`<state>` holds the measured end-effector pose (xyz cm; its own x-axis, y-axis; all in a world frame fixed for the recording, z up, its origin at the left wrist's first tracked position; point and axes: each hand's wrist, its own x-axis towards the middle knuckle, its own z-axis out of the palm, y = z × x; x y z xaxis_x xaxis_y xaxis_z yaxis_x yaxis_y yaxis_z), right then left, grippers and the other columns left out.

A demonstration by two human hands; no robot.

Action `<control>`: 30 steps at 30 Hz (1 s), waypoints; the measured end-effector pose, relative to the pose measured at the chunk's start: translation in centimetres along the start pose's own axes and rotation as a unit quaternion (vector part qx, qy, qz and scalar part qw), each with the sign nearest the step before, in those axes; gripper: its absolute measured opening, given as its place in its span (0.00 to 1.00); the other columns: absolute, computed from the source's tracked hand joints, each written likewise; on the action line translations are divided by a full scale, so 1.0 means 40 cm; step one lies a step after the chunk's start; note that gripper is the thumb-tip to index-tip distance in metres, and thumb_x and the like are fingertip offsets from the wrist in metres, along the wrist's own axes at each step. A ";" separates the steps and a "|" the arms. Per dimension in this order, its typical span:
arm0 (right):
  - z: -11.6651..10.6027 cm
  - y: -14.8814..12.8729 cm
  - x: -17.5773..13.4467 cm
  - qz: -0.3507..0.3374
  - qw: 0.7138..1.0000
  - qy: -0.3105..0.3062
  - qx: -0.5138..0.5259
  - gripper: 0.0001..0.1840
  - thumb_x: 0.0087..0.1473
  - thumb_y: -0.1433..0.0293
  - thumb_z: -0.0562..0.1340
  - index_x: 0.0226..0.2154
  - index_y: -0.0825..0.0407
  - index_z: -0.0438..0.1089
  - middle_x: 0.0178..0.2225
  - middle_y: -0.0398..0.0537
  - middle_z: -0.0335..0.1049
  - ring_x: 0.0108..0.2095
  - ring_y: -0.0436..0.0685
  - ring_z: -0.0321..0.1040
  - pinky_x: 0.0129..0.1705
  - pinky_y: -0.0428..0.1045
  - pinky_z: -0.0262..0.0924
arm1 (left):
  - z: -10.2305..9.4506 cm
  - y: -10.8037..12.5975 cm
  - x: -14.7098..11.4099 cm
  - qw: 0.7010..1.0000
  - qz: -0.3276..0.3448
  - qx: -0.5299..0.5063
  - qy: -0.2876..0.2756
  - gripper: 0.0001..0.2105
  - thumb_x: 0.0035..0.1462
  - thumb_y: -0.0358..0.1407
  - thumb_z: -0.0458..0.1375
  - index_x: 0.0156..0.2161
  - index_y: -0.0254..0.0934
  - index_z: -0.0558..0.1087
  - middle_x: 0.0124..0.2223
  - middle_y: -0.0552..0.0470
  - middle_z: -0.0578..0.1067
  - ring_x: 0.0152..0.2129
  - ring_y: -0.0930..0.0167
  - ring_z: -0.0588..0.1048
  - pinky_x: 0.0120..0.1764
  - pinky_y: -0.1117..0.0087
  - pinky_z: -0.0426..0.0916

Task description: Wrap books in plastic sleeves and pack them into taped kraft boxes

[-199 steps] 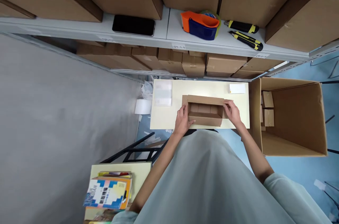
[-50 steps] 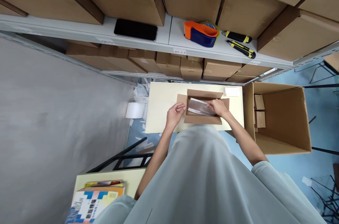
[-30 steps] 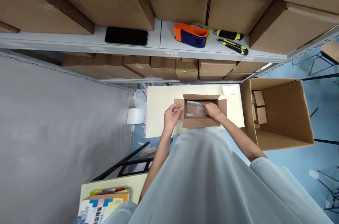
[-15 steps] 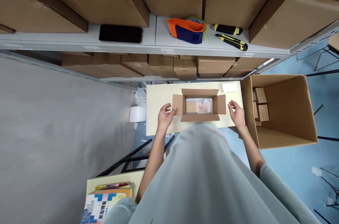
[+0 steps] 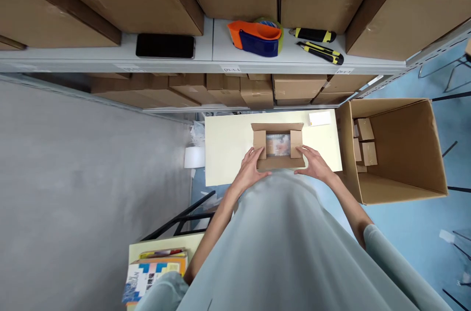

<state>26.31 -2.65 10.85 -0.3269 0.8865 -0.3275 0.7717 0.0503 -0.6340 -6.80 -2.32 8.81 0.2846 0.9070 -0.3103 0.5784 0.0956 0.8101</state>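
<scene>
A small cardboard box (image 5: pixel 280 163) sits on the surface (image 5: pixel 226 151), one clear-wrapped packet (image 5: pixel 278 144) inside, its two end flaps (image 5: pixel 259 140) folded inward. The left hand (image 5: pixel 252 168) and right hand (image 5: pixel 315 164), half open and clasping nothing, touch those flaps. Beside the surface, one big carton (image 5: pixel 408 149) holds at least four little boxes (image 5: pixel 368 153).

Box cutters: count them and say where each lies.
2, both on the shelf, right of the tape dispenser: one cutter behind, the other cutter nearer the edge.
</scene>
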 end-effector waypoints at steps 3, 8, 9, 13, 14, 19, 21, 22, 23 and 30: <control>0.020 0.012 0.008 -0.007 0.999 -0.021 -0.035 0.50 0.52 0.61 0.78 0.72 0.49 0.62 0.69 0.61 0.67 0.75 0.71 0.53 0.73 0.67 0.55 | 0.017 -0.030 0.006 0.999 0.000 0.031 -0.019 0.47 0.49 0.39 0.75 0.73 0.44 0.64 0.73 0.40 0.67 0.76 0.47 0.53 0.72 0.44 0.58; 0.017 0.036 0.043 -0.022 1.000 0.011 -0.016 0.36 0.61 0.65 0.69 0.69 0.49 0.67 0.64 0.59 0.73 0.71 0.70 0.62 0.70 0.66 0.60 | 0.023 -0.048 0.047 0.999 0.016 0.037 0.034 0.37 0.56 0.36 0.70 0.70 0.41 0.67 0.65 0.40 0.75 0.70 0.51 0.64 0.70 0.47 0.62; 0.012 0.041 0.052 -0.022 1.000 0.019 -0.004 0.33 0.63 0.64 0.67 0.69 0.49 0.67 0.63 0.58 0.75 0.69 0.69 0.65 0.70 0.66 0.61 | 0.020 -0.048 0.057 0.998 0.016 0.036 0.052 0.35 0.57 0.37 0.69 0.69 0.41 0.67 0.63 0.40 0.77 0.67 0.51 0.67 0.69 0.47 0.64; -0.008 0.061 0.095 0.018 0.997 0.070 0.021 0.42 0.64 0.61 0.66 0.75 0.48 0.55 0.66 0.60 0.71 0.63 0.70 0.72 0.66 0.66 0.67 | 0.000 -0.050 0.100 0.992 -0.020 0.033 0.119 0.41 0.60 0.38 0.68 0.75 0.40 0.58 0.64 0.35 0.73 0.59 0.52 0.76 0.63 0.48 0.71; -0.011 0.065 0.107 0.034 0.996 0.087 0.016 0.47 0.62 0.61 0.67 0.77 0.49 0.50 0.69 0.62 0.66 0.64 0.71 0.71 0.65 0.66 0.67 | -0.006 -0.052 0.111 0.990 -0.028 0.035 0.134 0.44 0.59 0.37 0.67 0.77 0.40 0.53 0.67 0.33 0.70 0.60 0.51 0.76 0.62 0.48 0.71; -0.017 0.064 0.165 0.042 0.994 0.101 -0.004 0.60 0.59 0.66 0.69 0.80 0.51 0.34 0.77 0.64 0.50 0.74 0.72 0.56 0.71 0.66 0.60 | -0.034 -0.039 0.165 0.985 0.030 0.072 0.154 0.57 0.54 0.33 0.71 0.80 0.38 0.42 0.80 0.28 0.43 0.76 0.44 0.52 0.71 0.44 0.60; -0.015 0.059 0.178 0.031 0.995 0.098 -0.007 0.59 0.59 0.68 0.68 0.80 0.51 0.32 0.76 0.64 0.54 0.73 0.72 0.58 0.71 0.66 0.60 | -0.041 -0.024 0.179 0.983 0.077 0.099 0.133 0.57 0.53 0.32 0.71 0.80 0.38 0.42 0.81 0.29 0.40 0.78 0.44 0.45 0.73 0.42 0.55; -0.014 0.057 0.181 0.026 0.995 0.101 -0.009 0.58 0.60 0.68 0.67 0.80 0.52 0.32 0.75 0.64 0.57 0.72 0.72 0.59 0.71 0.66 0.60 | -0.043 -0.017 0.182 0.981 0.095 0.112 0.123 0.56 0.53 0.30 0.70 0.80 0.38 0.42 0.81 0.30 0.41 0.78 0.44 0.44 0.73 0.42 0.53; -0.011 0.056 0.181 0.019 0.994 0.107 -0.012 0.57 0.61 0.68 0.65 0.80 0.52 0.32 0.74 0.64 0.58 0.72 0.72 0.60 0.71 0.66 0.60 | -0.043 -0.010 0.184 0.980 0.108 0.124 0.115 0.54 0.54 0.29 0.69 0.80 0.38 0.44 0.80 0.30 0.43 0.78 0.45 0.45 0.74 0.41 0.53; 0.034 0.061 0.123 -0.030 0.985 0.167 0.009 0.31 0.70 0.56 0.60 0.69 0.51 0.63 0.72 0.61 0.61 0.70 0.71 0.64 0.69 0.67 0.64 | -0.008 -0.029 0.139 0.974 0.104 0.158 0.123 0.26 0.63 0.29 0.60 0.65 0.43 0.72 0.69 0.38 0.68 0.74 0.49 0.56 0.72 0.42 0.59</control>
<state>25.84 1.22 6.73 -0.1722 0.9842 -0.0419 0.7450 0.1023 -0.6592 -6.12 2.74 6.32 0.2511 0.9679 0.0039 0.7458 -0.1960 0.6367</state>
